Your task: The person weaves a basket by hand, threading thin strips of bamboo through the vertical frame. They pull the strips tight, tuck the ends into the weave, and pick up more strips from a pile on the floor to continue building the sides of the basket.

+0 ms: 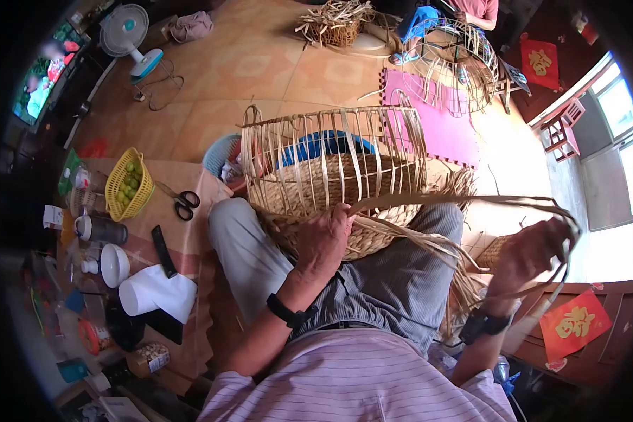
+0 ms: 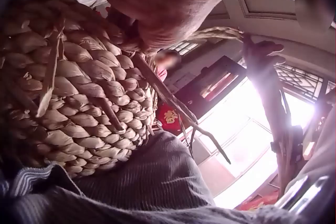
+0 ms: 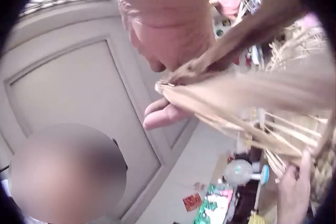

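Note:
A half-woven basket [image 1: 309, 186] lies across the person's lap, its upright stakes pointing away and its tightly braided wall [image 2: 79, 92] nearest the body. The left hand [image 1: 323, 239] pinches a long brown plant-fibre strand [image 1: 401, 200] at the basket's near side. From there the strand runs rightward to the right hand [image 1: 534, 250], which grips it out beside the right knee, where it bends back in a loop. In the right wrist view, strands [image 3: 210, 113] fan out from between the right thumb and fingers. Loose fibre ends [image 1: 464, 281] hang over the right thigh.
At left, a low table [image 1: 204, 302] carries scissors [image 1: 184, 204], a yellow basket [image 1: 146, 193] of green fruit, a white roll [image 1: 155, 292] and cups. Past the basket are a pink mat [image 1: 443, 126], a fan [image 1: 126, 32] and another person beside a basket frame [image 1: 457, 70].

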The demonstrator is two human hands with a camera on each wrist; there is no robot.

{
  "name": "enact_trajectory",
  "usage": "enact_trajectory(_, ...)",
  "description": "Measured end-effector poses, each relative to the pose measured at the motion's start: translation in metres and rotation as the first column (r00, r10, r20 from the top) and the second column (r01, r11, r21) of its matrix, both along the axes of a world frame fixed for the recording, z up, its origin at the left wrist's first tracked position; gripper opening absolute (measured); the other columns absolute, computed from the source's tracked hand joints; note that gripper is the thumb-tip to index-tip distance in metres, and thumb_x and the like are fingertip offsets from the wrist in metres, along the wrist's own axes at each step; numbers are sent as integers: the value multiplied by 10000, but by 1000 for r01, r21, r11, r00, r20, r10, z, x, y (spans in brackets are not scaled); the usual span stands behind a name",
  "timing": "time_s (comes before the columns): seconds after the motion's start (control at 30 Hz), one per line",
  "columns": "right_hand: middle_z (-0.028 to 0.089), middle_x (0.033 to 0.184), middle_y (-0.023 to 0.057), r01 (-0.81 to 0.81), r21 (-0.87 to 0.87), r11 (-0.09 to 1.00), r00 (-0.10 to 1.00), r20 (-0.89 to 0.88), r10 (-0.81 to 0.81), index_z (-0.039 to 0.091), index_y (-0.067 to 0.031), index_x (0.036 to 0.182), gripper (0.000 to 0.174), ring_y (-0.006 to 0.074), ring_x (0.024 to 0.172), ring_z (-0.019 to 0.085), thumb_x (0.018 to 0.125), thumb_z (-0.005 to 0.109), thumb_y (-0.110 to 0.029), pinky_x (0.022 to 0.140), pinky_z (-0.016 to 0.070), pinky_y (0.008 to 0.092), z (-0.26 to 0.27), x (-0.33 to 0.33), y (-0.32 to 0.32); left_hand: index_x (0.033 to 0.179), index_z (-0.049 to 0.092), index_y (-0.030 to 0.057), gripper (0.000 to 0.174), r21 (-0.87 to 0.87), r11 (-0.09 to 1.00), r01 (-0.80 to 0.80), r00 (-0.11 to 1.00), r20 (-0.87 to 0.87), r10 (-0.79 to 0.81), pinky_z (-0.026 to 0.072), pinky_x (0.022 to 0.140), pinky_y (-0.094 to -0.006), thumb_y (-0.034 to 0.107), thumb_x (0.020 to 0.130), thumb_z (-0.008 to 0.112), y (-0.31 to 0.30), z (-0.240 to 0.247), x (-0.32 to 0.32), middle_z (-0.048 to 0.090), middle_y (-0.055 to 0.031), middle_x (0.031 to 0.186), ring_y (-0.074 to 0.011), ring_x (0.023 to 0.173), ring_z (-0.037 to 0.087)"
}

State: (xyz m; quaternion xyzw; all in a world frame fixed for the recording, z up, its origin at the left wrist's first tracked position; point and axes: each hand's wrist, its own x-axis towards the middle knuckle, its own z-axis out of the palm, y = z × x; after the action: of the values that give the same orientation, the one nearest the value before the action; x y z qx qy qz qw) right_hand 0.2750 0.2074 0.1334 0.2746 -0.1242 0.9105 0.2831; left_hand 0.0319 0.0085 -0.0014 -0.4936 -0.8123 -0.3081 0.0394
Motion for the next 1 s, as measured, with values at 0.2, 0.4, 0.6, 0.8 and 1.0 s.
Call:
enact_trajectory(0.2, 754, 1051, 99, -355, 580, 733, 305, 813, -496, 644, 9, 1230, 209, 210, 832, 755, 1063, 645, -116, 689, 614, 309, -73, -58, -58, 1061, 647, 51, 180, -24, 999, -34, 997, -64, 32, 554, 647, -432, 218, 1012, 697, 4, 3, 2, 650, -112, 755, -296, 712, 698)
enact_trajectory(0.4, 691, 713, 81, -525, 842, -125, 564, 234, -792, 720, -4, 1117, 145, 185, 581, 665, 996, 689, -78, 556, 528, 330, -76, -90, -58, 1019, 634, 58, 153, -87, 995, -46, 998, -52, 41, 550, 658, -441, 208, 1034, 658, 7, 5, 3, 647, -117, 738, -304, 696, 692)
enact_trajectory(0.6, 694, 910, 195, -380, 925, -27, 315, 102, -944, 723, -25, 1029, 113, 397, 809, 685, 938, 750, -87, 682, 536, 416, -81, -99, -52, 1019, 632, 59, 119, -7, 1000, -23, 998, -60, 23, 544, 662, -455, 177, 1027, 644, 6, -2, 3, 644, -125, 738, -316, 712, 696)
enact_trajectory(0.8, 722, 948, 62, -310, 702, 641, 254, 711, -656, 685, 2, 1146, 295, 168, 838, 679, 957, 807, -188, 710, 539, 334, -100, -126, -57, 1003, 669, 41, 109, -103, 994, 35, 994, 110, -24, 566, 726, -494, 36, 913, 609, 8, -6, 4, 705, -200, 881, -380, 848, 726)
enact_trajectory(1.0, 718, 857, 47, -219, 663, 715, 265, 746, -610, 718, 3, 1076, 206, 111, 728, 662, 998, 753, -184, 623, 510, 279, -102, -135, -31, 997, 697, 27, 172, -149, 989, -25, 996, -84, 13, 583, 754, -470, 18, 935, 537, 23, -37, 10, 695, -224, 918, -367, 872, 722)
